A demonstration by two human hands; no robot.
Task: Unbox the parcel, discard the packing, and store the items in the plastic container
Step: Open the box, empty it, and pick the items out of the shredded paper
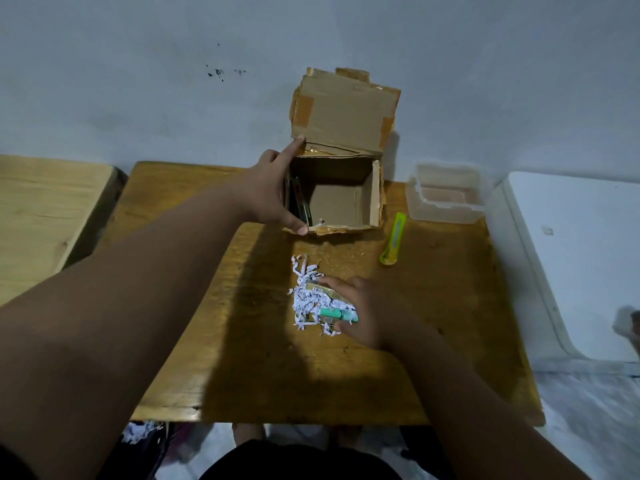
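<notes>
Head view shows the left hand (266, 192) spread wide, bracing the open cardboard box (334, 192) at the far side of the wooden table (450, 323). Nearer, the right hand (363, 310) lies loosely open on a small packet (332, 299) tangled in shredded paper (306, 301). Sorting looks under way; next, lift the packet free. The clear plastic container (446, 194) waits far right, beyond a green cutter (393, 239).
</notes>
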